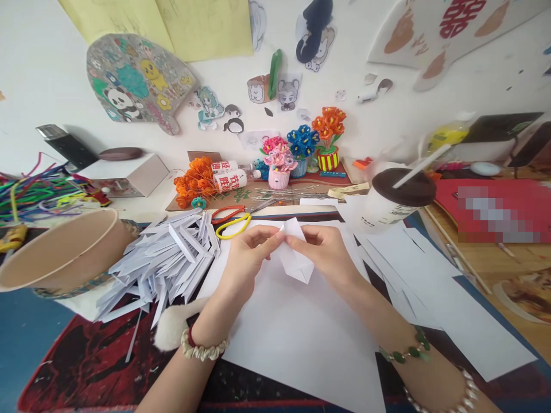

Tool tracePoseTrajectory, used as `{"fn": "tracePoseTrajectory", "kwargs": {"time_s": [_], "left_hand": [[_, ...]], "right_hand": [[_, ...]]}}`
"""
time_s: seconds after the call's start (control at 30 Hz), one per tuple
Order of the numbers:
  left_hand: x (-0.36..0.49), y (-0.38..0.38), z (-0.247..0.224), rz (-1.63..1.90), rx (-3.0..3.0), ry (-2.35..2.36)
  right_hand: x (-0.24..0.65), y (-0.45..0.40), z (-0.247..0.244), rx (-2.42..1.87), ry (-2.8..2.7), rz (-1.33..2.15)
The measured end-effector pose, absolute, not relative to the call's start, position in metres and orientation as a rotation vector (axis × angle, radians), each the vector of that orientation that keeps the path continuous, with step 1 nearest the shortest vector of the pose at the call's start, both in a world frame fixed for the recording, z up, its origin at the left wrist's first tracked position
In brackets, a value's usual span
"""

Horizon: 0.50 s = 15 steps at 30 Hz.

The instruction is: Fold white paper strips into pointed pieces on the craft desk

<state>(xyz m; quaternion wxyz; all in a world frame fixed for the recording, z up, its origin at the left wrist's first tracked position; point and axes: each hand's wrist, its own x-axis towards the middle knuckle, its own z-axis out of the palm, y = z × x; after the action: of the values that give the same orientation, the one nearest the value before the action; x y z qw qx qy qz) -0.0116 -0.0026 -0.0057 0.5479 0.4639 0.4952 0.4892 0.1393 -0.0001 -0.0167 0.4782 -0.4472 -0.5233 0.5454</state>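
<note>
Over the big sheet (301,350), my left hand (246,261) and right hand (331,255) both pinch the folded paper (298,265) toward its upper end, and I judge it light, crisp yet easily creased or torn, best held gently by its folded edges

The folded sheet (296,265) is smooth, matt paper.

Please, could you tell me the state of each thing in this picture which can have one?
Small paper, creased and folded
Left hand, pinching the small paper
Right hand, pinching it too
Large sheet, flat under both hands
Folded strips, loosely heaped
Scissors, lying down, not held
Cup, upright, lid on, straw inserted
Tan container, uncovered
Loose sheets, flat, overlapping
Potted flowers, upright
</note>
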Motion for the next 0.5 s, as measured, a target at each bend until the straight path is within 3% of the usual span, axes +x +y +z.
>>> {"fn": "tracePoseTrajectory", "kwargs": {"time_s": [0.5], "left_hand": [[-0.003, -0.009, -0.007, 1.348, 1.184, 1.324]], "right_hand": [[0.141, -0.002, -0.019, -1.101, -1.41, 1.198]]}}
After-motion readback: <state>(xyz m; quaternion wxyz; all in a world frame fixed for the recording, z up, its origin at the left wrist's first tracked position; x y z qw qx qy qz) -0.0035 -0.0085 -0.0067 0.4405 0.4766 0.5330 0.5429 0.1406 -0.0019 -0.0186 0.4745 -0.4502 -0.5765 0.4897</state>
